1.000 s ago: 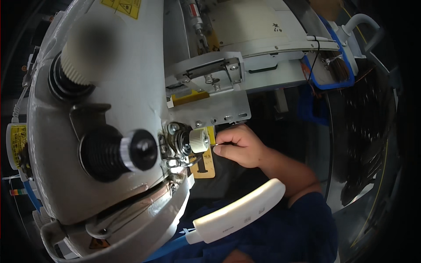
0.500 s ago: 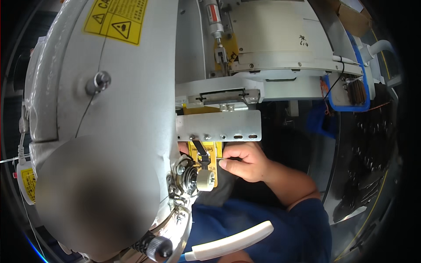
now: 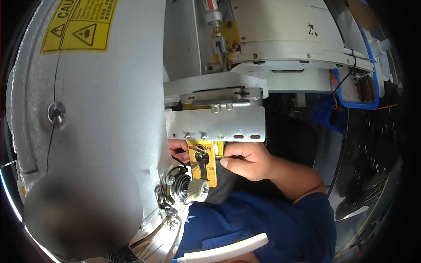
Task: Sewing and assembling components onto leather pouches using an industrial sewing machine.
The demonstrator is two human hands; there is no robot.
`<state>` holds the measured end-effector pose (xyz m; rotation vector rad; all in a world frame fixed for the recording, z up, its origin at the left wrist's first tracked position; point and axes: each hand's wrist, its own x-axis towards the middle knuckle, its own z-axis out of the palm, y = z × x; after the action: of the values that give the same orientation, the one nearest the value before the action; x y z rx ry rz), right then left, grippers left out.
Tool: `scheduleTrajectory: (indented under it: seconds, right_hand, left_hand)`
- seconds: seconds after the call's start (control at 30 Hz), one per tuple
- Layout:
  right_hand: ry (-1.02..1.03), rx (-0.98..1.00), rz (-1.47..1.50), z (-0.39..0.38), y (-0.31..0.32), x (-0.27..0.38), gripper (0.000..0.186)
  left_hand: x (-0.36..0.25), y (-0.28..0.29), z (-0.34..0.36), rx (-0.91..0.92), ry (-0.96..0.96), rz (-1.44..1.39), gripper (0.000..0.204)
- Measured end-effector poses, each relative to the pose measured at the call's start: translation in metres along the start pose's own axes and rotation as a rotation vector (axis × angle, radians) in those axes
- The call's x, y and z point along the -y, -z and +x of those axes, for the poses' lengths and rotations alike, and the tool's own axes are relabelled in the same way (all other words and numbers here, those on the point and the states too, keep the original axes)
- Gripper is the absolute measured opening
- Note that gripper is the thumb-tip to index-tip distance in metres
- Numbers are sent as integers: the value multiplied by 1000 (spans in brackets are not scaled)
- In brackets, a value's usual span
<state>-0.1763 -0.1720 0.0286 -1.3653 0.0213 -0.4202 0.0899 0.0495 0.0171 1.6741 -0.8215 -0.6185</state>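
My right hand (image 3: 251,162) pinches a thin threaded pin (image 3: 219,157) at the right side of a yellow plate fixture (image 3: 211,174), which has a dark slot and metal parts in its middle. My left hand (image 3: 178,150) shows only as curled fingers at that fixture's left edge, mostly hidden behind the machine head; what they grip is unclear. A silver slotted bracket (image 3: 232,122) lies just above both hands. A white knurled knob on a tension assembly (image 3: 197,190) sits below the fixture.
The grey machine body (image 3: 109,101) fills the left. Above are an air cylinder (image 3: 214,17) and cream housing (image 3: 280,30). A blue-rimmed tray (image 3: 357,106), blue bin (image 3: 324,115) and dark shiny surface (image 3: 364,158) are right. A white lamp bar (image 3: 226,249) crosses below.
The view has shifted, showing more of the fixture and upper machine. My left fingers have come into sight beside the fixture. My right hand still pinches the pin.
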Motion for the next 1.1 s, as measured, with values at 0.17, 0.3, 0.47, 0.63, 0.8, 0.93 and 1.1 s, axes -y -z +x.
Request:
scheduleTrajectory:
  seconds: [0.17, 0.3, 0.47, 0.63, 0.8, 0.93, 1.1]
  right_hand:
    - [6, 0, -17, 0, 2, -1, 9]
    - [-8, 9, -13, 0, 1, -2, 7]
    - [15, 7, 0, 1, 0, -3, 8]
    - [-108, 25, 74, -3, -1, -3, 11]
    - [-85, -11, 78, -5, -2, -7, 13]
    - [-85, -11, 17, -3, 0, -2, 14]
    - [-83, -9, 48, -5, -2, -8, 15]
  left_hand:
    - [1, -2, -2, 11, 11, 26, 56]
    - [2, -5, -2, 21, 17, 44, 56]
    - [-1, -2, -5, 9, 21, 81, 57]
    - [-3, 0, -8, -2, 26, 119, 57]
    - [-5, -1, -9, -4, 27, 154, 57]
    - [-6, -4, -12, -1, 31, 176, 58]
    - [-5, -8, -11, 5, 32, 200, 58]
